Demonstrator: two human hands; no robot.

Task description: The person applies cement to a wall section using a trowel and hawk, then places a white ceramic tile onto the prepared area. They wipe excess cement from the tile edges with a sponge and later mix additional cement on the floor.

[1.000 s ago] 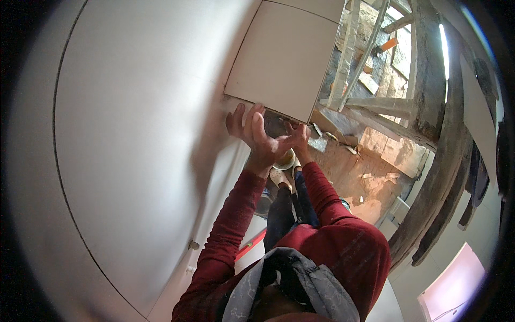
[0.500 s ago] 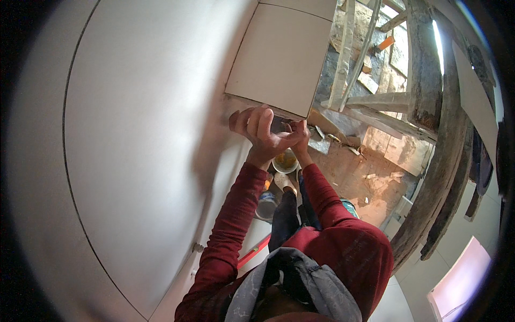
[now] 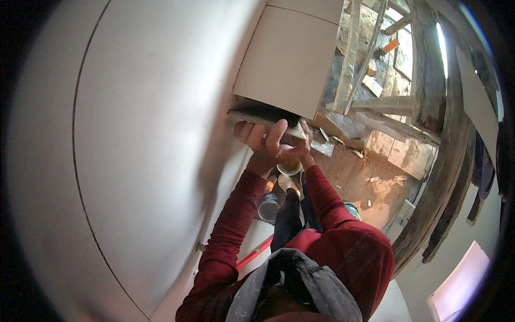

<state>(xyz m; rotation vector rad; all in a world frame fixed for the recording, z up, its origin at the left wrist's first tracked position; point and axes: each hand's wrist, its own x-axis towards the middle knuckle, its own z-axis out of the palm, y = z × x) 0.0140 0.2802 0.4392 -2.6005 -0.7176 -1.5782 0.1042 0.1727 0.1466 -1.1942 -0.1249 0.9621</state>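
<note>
Below the near edge of a white tiled ledge (image 3: 289, 59), both hands grip a tile (image 3: 296, 132) seen almost edge-on. My left hand (image 3: 264, 144) is closed on the tile from the near side, its thumb reaching up to the top edge. At the right end of the same piece, my right hand (image 3: 304, 146) is closed on it, partly hidden behind the left. A dark gap separates the tile from the ledge. The tile's face is mostly out of sight.
A large white tiled wall (image 3: 145, 134) rises on the left. Weathered wooden beams (image 3: 429, 70) stand at right. Below are a bucket (image 3: 290, 167), a round container (image 3: 269, 206), a red bar (image 3: 255, 254) and a debris-strewn floor (image 3: 348, 177).
The tile has come away from the ledge toward me, and a dark gap now shows between them. Both hands have moved slightly nearer with it. The view has shifted a little.
</note>
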